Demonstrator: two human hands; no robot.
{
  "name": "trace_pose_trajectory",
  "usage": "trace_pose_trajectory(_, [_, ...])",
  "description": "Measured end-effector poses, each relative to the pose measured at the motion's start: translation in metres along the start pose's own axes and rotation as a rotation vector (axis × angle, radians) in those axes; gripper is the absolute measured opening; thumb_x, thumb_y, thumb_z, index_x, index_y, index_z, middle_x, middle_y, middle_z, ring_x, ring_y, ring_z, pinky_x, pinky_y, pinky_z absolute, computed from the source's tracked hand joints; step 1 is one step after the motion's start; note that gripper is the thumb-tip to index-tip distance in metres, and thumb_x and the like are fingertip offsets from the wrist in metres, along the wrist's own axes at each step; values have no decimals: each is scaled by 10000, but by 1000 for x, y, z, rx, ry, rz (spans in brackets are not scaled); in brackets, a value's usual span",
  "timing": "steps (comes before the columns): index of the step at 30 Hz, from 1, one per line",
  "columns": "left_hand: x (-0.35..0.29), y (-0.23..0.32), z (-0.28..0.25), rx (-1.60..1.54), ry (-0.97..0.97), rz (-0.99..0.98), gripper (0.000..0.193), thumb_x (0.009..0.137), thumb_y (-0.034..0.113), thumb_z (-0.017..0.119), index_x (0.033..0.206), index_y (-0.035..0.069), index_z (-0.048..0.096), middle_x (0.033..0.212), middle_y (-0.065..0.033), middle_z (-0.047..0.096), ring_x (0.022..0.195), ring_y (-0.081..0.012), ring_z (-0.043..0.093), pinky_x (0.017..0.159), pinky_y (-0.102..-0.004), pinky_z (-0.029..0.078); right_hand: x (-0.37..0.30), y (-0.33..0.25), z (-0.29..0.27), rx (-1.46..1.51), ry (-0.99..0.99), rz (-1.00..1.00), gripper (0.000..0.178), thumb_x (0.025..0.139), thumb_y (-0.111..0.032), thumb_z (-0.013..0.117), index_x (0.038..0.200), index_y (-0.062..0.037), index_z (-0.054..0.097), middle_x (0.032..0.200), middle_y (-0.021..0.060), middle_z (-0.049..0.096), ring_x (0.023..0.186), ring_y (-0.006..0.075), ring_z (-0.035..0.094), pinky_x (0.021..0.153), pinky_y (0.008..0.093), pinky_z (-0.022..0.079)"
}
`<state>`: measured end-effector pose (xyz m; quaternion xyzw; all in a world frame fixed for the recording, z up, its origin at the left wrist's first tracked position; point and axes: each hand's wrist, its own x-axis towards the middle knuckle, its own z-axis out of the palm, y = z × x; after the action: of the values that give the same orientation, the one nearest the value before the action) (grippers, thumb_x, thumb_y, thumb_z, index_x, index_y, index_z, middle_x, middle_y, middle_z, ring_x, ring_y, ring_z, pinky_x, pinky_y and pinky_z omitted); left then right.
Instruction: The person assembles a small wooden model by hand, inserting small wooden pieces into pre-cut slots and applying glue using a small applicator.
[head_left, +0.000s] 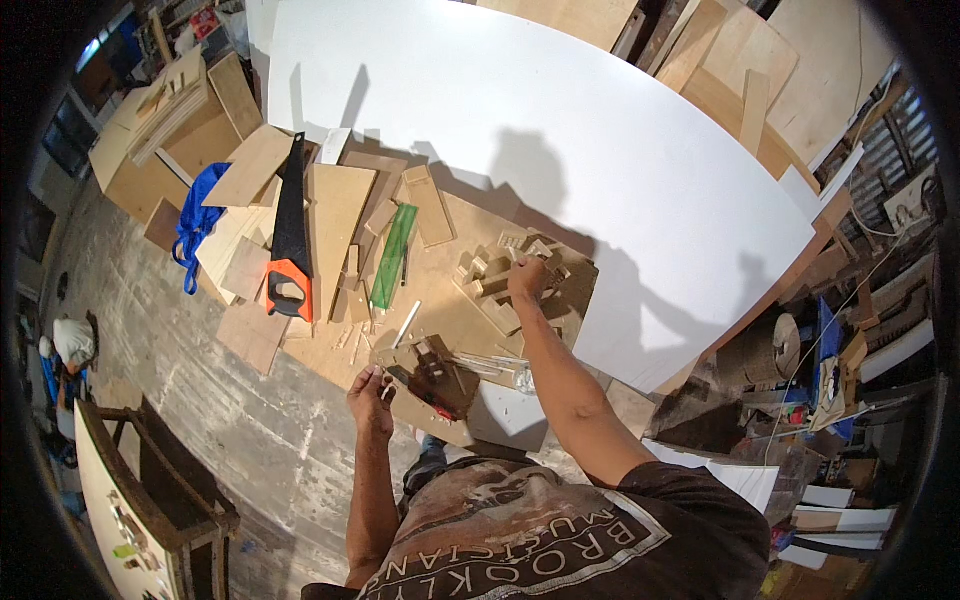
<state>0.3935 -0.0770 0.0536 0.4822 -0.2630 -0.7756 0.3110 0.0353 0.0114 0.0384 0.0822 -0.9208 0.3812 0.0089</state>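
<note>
My left hand (371, 400) is raised near the front edge of the wooden work board, its fingers pinched on a small pale piece (388, 391) whose kind I cannot make out. My right arm stretches forward, and my right hand (528, 278) is closed over a small wooden model (490, 285) made of little blocks on a flat base. Its fingertips are hidden, so what they grip does not show. Between the hands lie thin white strips (480, 362) and a clear container (524, 379). A white stick (407, 324) lies beyond my left hand.
A handsaw (290, 240) with an orange handle lies on wood offcuts at the left, beside a blue cloth bag (198, 225). A green ruler (394, 256) is near the middle. A large white panel (640, 170) spans the far side. A wooden frame table (130, 500) stands lower left.
</note>
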Motion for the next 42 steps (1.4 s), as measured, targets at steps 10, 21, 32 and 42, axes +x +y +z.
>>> trace_pose_trajectory(10, [-1,2,0,12,4,0,71,921,110,676,991,104,672,862,14,676,777,-131,647,683,-293,505,-5,-2,3,50,-64,21,142,793,-73,615,699,32,637,660,246,604,635,345,654,612,466,470])
trace_pose_trajectory(21, [0,-1,5,11,17,-9,62,916,108,686,976,110,668,835,17,668,763,-124,648,660,-280,502,2,7,5,28,43,-81,149,801,-77,601,730,48,641,681,265,608,634,336,658,624,464,480])
trace_pose_trajectory(32, [5,-2,0,28,-12,8,71,915,121,686,984,123,673,835,22,651,789,-124,629,704,-295,481,2,5,3,22,-19,-16,119,784,-31,638,705,59,633,668,251,607,620,324,651,624,443,482])
trace_pose_trajectory(42, [0,-4,18,14,-48,-12,71,924,94,665,993,80,658,875,3,664,780,-133,631,703,-274,501,4,20,-1,-93,48,-71,101,775,-42,654,716,39,663,717,227,660,676,368,676,611,444,496])
